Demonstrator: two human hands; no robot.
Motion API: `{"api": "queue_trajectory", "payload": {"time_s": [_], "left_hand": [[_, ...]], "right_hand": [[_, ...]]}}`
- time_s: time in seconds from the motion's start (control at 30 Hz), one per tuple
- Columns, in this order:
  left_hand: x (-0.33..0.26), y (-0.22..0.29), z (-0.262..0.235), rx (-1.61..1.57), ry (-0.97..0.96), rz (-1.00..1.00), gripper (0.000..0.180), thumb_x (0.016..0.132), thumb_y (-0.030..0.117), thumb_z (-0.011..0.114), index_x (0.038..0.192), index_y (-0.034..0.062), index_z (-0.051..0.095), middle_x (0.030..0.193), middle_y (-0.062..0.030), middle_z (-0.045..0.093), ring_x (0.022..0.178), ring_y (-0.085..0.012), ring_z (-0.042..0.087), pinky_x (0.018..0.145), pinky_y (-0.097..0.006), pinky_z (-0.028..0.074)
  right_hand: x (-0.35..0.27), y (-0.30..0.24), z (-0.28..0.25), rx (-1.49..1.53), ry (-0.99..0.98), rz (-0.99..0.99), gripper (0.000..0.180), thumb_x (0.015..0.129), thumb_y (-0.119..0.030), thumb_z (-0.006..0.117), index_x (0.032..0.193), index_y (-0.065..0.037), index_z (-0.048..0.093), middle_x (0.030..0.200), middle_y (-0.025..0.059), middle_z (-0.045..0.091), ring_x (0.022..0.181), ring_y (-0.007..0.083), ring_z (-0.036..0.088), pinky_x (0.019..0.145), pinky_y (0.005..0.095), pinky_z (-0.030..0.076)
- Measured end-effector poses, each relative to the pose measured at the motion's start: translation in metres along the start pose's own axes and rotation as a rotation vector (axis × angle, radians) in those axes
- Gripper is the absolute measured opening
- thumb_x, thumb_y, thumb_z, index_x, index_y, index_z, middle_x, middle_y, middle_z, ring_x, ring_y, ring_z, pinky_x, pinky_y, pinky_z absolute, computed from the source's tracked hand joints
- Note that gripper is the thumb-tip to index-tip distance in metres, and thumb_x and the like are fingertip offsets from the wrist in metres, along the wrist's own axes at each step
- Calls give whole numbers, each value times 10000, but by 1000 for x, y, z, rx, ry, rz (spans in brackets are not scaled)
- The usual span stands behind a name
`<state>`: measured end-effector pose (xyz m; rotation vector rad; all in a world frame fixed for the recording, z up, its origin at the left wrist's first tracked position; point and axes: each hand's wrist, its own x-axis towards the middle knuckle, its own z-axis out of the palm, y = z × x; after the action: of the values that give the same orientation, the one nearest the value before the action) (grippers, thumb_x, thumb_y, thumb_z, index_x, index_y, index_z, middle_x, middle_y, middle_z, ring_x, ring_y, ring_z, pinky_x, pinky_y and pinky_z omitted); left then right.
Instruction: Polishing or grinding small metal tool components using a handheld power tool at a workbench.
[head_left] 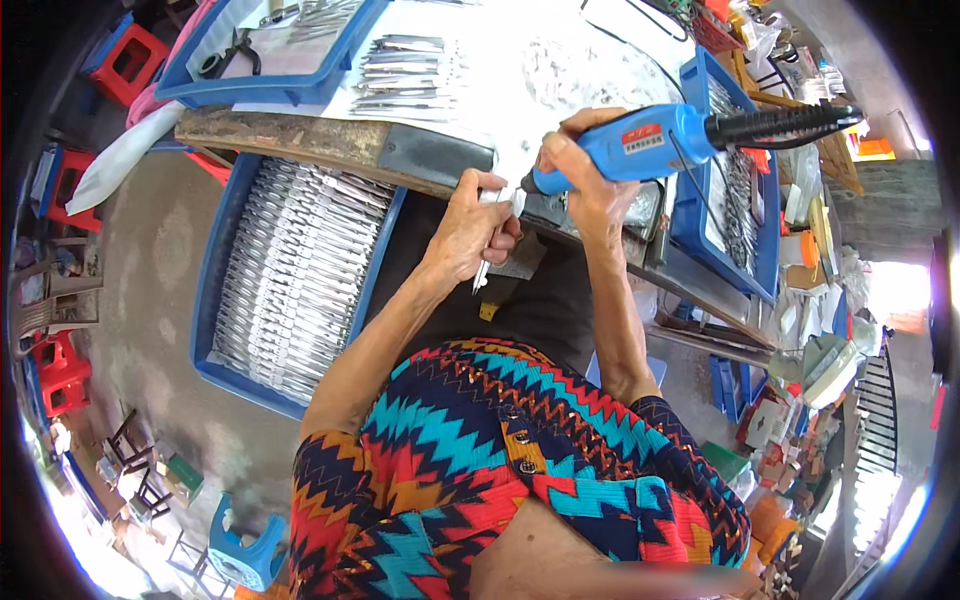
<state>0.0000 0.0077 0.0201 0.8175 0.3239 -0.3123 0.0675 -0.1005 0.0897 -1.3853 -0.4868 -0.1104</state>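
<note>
My left hand (pixel 464 232) is closed around a slim silver metal tool with pointed ends (pixel 481 277), perhaps a drawing compass; its exact kind is hard to make out. The points hang down below the fingers, near the table's front edge. In my right hand (pixel 597 190) is a blue electric screwdriver (pixel 650 143), lying almost level with its cord end to the right. Its dark nose meets the upper end of the silver tool, by my left fingertips. The contact spot is partly covered by the fingers.
Several slim silver pieces (pixel 408 80) lie on the white-covered table (pixel 480 60). A blue tray with pliers (pixel 240 55) stands at its far left. Below left, a blue crate (pixel 207 320) holds rows of silver tools. On the right is another blue bin (pixel 690 225) of metal parts.
</note>
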Motion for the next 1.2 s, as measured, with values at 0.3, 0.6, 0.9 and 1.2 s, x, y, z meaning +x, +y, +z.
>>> {"api": "queue_trajectory", "payload": {"time_s": [0.3,0.6,0.9,1.2], "left_hand": [[31,97,-13,1006,199,612,208,859,130,428,1058,77,449,635,-45,552,470,-85,414,436,-231,333],[116,151,-56,1680,171,1034,166,786,17,530,933,89,558,820,-136,567,772,-293,530,695,-360,412],[127,146,-63,1724,247,982,229,726,-26,551,884,122,623,900,-93,558,883,-287,504,778,-369,405],[165,179,-49,1583,100,1123,165,748,-18,536,888,34,607,822,-138,592,804,-328,530,750,-398,407]], "right_hand": [[-4,6,-6,-38,-46,44,275,666,25,691,865,-17,506,684,63,558,592,124,566,535,243,455],[-6,4,-9,0,-141,-4,318,676,85,647,893,-47,456,683,33,517,613,85,493,563,231,401],[-3,10,-15,-48,-217,-159,326,651,102,653,870,-44,463,662,44,512,574,105,485,550,232,380],[0,8,-22,32,-292,-59,274,699,100,561,908,-27,439,704,74,487,594,141,497,593,289,452]]}}
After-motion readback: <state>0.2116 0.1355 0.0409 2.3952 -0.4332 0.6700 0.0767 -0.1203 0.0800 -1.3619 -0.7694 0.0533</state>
